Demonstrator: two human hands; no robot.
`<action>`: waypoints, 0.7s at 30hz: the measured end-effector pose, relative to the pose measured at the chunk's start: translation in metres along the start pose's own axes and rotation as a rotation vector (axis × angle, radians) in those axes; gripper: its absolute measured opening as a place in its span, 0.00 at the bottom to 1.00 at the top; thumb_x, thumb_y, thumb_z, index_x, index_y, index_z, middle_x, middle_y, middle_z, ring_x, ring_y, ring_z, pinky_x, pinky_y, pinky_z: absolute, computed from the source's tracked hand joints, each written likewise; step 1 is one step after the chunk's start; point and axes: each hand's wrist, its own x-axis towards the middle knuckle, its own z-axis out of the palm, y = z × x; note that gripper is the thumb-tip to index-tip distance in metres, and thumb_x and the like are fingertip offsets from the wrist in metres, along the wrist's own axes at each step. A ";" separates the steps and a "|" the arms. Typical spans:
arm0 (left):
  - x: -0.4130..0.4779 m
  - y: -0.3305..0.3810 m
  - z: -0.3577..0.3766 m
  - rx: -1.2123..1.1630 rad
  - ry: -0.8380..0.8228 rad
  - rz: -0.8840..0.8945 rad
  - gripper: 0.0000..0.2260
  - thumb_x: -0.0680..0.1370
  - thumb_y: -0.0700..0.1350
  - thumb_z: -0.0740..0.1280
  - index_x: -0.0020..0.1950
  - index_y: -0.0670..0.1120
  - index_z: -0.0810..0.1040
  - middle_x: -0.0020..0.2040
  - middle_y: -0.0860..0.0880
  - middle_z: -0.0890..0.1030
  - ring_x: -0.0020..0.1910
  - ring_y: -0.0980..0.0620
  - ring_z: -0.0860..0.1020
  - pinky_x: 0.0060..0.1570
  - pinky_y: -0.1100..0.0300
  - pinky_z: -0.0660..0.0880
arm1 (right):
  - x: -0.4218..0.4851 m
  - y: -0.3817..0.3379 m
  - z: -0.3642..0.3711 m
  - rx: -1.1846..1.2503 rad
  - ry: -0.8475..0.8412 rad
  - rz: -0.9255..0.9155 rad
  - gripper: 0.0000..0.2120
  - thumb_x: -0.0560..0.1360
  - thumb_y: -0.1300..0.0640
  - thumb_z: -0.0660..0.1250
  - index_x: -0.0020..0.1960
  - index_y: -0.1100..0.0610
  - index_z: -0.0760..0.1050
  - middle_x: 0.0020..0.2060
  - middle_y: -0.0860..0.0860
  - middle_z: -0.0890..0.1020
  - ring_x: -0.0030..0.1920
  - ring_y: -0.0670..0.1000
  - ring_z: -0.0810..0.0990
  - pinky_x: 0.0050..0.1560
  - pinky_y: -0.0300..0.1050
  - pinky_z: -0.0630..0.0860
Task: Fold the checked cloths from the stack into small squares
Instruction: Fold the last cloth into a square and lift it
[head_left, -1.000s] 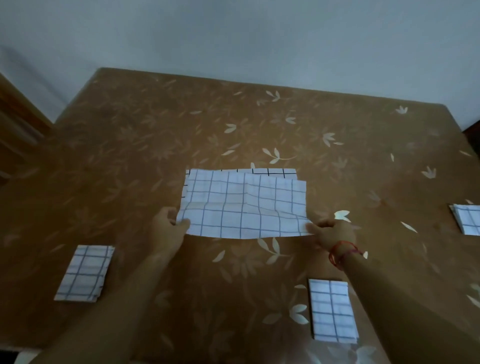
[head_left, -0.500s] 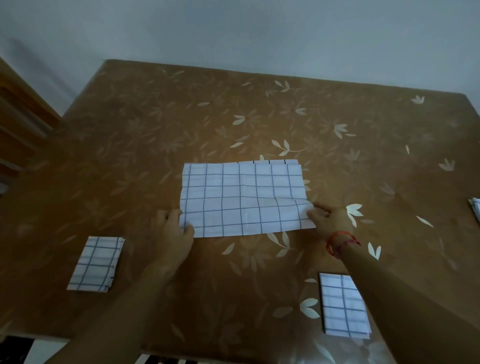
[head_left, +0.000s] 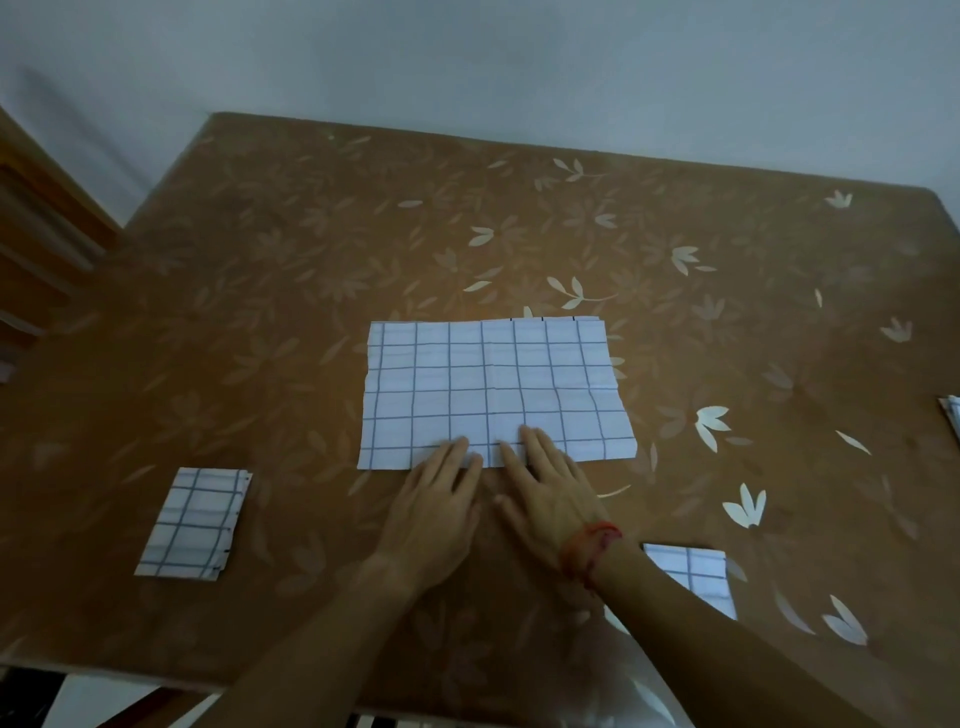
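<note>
White blue-checked cloth (head_left: 496, 387), halved, flat at frame centre on brown floral counter (head_left: 260, 322). Left hand (head_left: 434, 501) and right hand (head_left: 545, 493) flat, fingers straight, pressing lower edge. Judged light, limp, crease-prone; best pinched at side corners.

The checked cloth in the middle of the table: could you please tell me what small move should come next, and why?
Probably slide both hands apart along the near edge to press it flat. The left hand and right hand lie flat, side by side, fingertips on the middle of that edge of the checked cloth, which looks folded once and shows creases toward its right side.
</note>
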 end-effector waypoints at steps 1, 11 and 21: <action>-0.001 -0.002 0.002 0.013 -0.021 -0.012 0.25 0.79 0.53 0.50 0.71 0.43 0.70 0.73 0.43 0.68 0.73 0.45 0.65 0.68 0.50 0.63 | 0.002 0.000 0.004 -0.026 -0.020 -0.010 0.36 0.74 0.37 0.38 0.78 0.52 0.50 0.77 0.57 0.48 0.77 0.56 0.45 0.75 0.54 0.48; -0.012 -0.016 0.005 -0.009 0.008 -0.037 0.23 0.82 0.49 0.51 0.74 0.40 0.64 0.74 0.42 0.65 0.74 0.46 0.61 0.71 0.52 0.56 | 0.005 -0.031 0.020 -0.142 0.088 -0.169 0.26 0.77 0.50 0.55 0.71 0.62 0.67 0.70 0.58 0.69 0.71 0.56 0.67 0.65 0.55 0.72; -0.029 -0.037 0.009 0.013 -0.080 -0.112 0.26 0.79 0.50 0.49 0.70 0.36 0.69 0.70 0.38 0.70 0.70 0.43 0.69 0.66 0.47 0.68 | 0.011 -0.047 0.032 -0.166 -0.006 -0.132 0.29 0.79 0.45 0.53 0.72 0.62 0.65 0.73 0.58 0.66 0.73 0.55 0.63 0.70 0.56 0.65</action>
